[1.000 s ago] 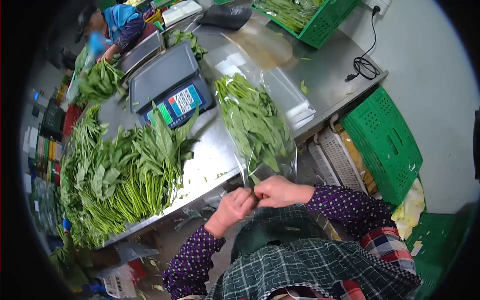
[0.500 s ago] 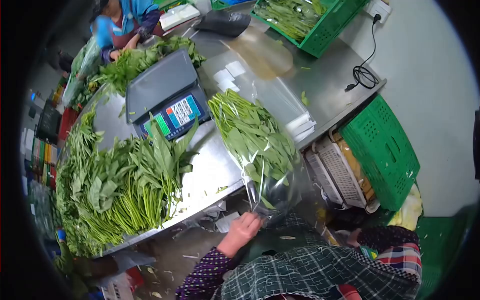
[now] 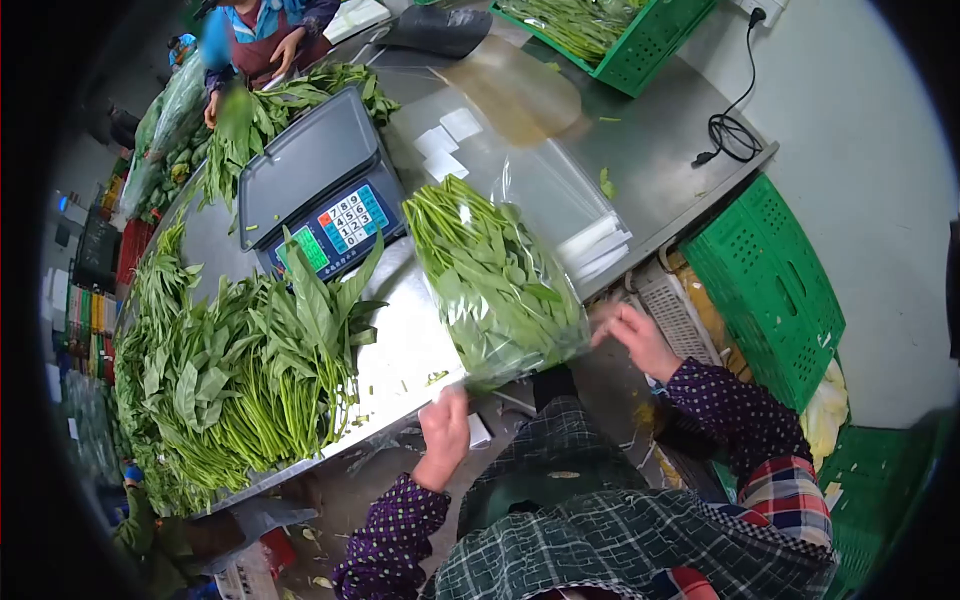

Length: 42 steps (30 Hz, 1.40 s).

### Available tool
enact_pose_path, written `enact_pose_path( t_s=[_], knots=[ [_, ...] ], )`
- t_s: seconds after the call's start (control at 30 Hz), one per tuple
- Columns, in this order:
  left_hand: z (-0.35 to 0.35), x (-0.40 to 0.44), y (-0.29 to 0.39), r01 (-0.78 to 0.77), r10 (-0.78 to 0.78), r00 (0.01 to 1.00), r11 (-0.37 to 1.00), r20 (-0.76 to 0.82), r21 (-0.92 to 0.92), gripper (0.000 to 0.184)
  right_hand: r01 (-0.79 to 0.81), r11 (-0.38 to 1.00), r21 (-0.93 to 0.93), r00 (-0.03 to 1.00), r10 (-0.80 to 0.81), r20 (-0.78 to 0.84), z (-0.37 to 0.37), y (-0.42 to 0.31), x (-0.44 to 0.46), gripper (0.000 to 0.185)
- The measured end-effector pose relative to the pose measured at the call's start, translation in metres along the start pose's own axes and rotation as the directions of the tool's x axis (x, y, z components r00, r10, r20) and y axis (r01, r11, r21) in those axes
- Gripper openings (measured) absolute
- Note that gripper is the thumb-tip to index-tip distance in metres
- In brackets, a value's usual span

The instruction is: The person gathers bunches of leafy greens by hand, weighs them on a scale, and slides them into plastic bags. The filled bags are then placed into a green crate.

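A clear plastic bag [image 3: 555,322] filled with leafy green stems [image 3: 490,265] lies at the table's front edge, its stem ends pointing away from me. My left hand [image 3: 444,432] is closed at the bag's near left corner, the fingertips slightly blurred. At the near right corner my right hand [image 3: 640,338] pinches the plastic, also smeared a little by motion. Left of the bag stands a digital scale [image 3: 318,185] with nothing but a scrap of leaf on its pan. A large heap of loose greens [image 3: 240,390] spreads along the table to the left.
Flat plastic bags [image 3: 540,200] and white paper slips [image 3: 440,140] lie behind the filled bag. Green crates [image 3: 770,290] stand at the right, another crate [image 3: 640,60] at the back. A co-worker [image 3: 265,40] handles greens across the steel table [image 3: 670,150].
My right hand has come up from my side to the bag's right corner. My left hand has moved slightly left, and the bag's near end has been drawn up flatter. The co-worker's hands have moved apart.
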<state>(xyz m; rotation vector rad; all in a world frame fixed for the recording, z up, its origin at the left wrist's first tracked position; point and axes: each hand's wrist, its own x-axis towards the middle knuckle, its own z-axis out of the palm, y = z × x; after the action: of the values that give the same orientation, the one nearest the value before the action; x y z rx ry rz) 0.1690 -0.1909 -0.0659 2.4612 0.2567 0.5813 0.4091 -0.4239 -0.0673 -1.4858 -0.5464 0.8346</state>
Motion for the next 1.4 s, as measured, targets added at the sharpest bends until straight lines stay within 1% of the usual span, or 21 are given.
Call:
enact_pose_path(
  t_s=[0.07,0.2,0.37,0.4,0.47,0.53,0.57,0.63,0.73,0.8,0.83,0.87,0.93,0.97,1.03,1.13,1.23,1.27,1.3,1.37,1.4],
  knots=[
    [-0.001,0.007,0.015,0.546,-0.667,0.745,0.633,-0.028,-0.549,0.027,0.005,0.996,0.090,0.999,-0.002,-0.038,0.015,-0.003,0.003,0.014],
    [0.004,0.021,0.018,0.624,-0.798,0.601,0.441,0.036,-0.645,0.041,0.174,0.938,-0.299,0.910,-0.270,-0.315,0.038,0.007,0.036,0.026],
    [0.001,0.032,-0.006,0.873,-0.862,0.396,0.247,0.315,-0.421,0.045,-0.095,0.502,-0.859,0.946,-0.224,-0.236,0.048,-0.002,0.064,0.021],
    [0.008,0.023,-0.016,0.807,-0.800,0.590,0.578,0.111,-0.123,0.037,-0.129,0.510,-0.850,0.950,-0.182,-0.253,0.046,-0.004,0.062,0.019],
    [0.001,0.013,0.003,0.653,-0.651,0.749,0.757,-0.124,-0.021,0.035,0.060,0.471,-0.880,0.893,-0.420,-0.164,0.027,0.002,0.054,0.022],
    [-0.046,0.039,0.032,-0.031,0.159,0.943,0.916,-0.291,0.399,0.037,0.307,0.161,-0.938,0.841,-0.507,0.189,0.004,-0.003,0.046,0.043],
    [-0.034,0.020,0.020,0.032,0.008,0.985,0.973,-0.172,0.228,0.060,0.347,0.149,-0.926,0.877,-0.401,0.265,0.006,-0.016,0.040,0.054],
    [-0.012,-0.012,-0.004,0.120,-0.119,0.993,0.991,-0.022,0.063,0.085,0.412,0.222,-0.884,0.873,-0.374,0.313,0.014,-0.011,0.041,0.052],
    [-0.015,0.021,-0.024,-0.052,0.005,0.993,0.918,0.120,0.394,0.072,0.461,0.364,-0.809,0.842,-0.469,0.268,0.020,-0.037,0.073,0.046],
    [-0.041,0.056,-0.021,-0.143,0.144,0.989,0.986,-0.011,0.085,0.047,0.657,0.464,-0.594,0.716,-0.630,0.300,0.021,-0.076,0.106,0.044],
    [-0.043,0.075,-0.033,-0.002,-0.008,0.987,0.998,-0.159,-0.058,0.025,0.717,0.464,-0.520,0.661,-0.689,0.295,0.020,-0.120,0.118,0.048],
    [-0.079,0.118,-0.019,-0.206,0.170,0.899,0.978,-0.404,-0.047,0.012,0.716,0.463,-0.522,0.659,-0.694,0.289,0.019,-0.160,0.126,0.048],
    [-0.123,0.167,-0.006,0.186,-0.349,0.915,0.810,-0.203,-0.556,0.025,0.540,0.793,-0.283,0.839,-0.478,0.262,0.017,-0.215,0.139,0.058],
    [-0.147,0.202,0.036,0.213,-0.457,0.865,0.709,-0.208,-0.673,0.035,0.548,0.787,-0.284,0.834,-0.490,0.253,0.016,-0.214,0.151,0.058],
    [-0.147,0.231,0.031,0.194,-0.416,0.875,0.770,-0.247,-0.608,0.028,-0.046,0.999,0.002,0.865,0.039,0.501,0.013,-0.202,0.178,0.070],
    [-0.153,0.257,0.045,0.465,-0.615,0.783,0.679,-0.094,-0.568,0.025,0.093,0.985,0.147,0.937,-0.137,0.323,0.027,-0.215,0.204,0.071],
    [-0.150,0.260,0.025,0.306,-0.605,0.780,0.595,-0.164,-0.743,0.032,0.399,0.903,-0.160,0.915,-0.403,0.010,-0.022,-0.344,0.208,0.051],
    [-0.151,0.257,0.017,0.309,-0.618,0.765,0.599,-0.181,-0.739,0.032,0.420,0.863,-0.282,0.871,-0.471,-0.144,-0.055,-0.349,0.250,0.037],
    [-0.147,0.255,0.013,0.329,-0.642,0.737,0.612,-0.209,-0.719,0.032,0.727,0.669,-0.154,0.619,-0.737,-0.272,-0.071,-0.378,0.266,0.036],
    [-0.140,0.254,0.014,0.401,-0.703,0.680,0.595,-0.209,-0.697,0.033,0.777,0.578,-0.248,0.370,-0.739,-0.563,-0.124,-0.408,0.323,0.048],
    [-0.129,0.249,0.002,0.390,-0.719,0.673,0.545,-0.173,-0.742,0.033,0.803,0.593,-0.052,0.400,-0.602,-0.691,-0.128,-0.426,0.330,0.066]
  ],
)
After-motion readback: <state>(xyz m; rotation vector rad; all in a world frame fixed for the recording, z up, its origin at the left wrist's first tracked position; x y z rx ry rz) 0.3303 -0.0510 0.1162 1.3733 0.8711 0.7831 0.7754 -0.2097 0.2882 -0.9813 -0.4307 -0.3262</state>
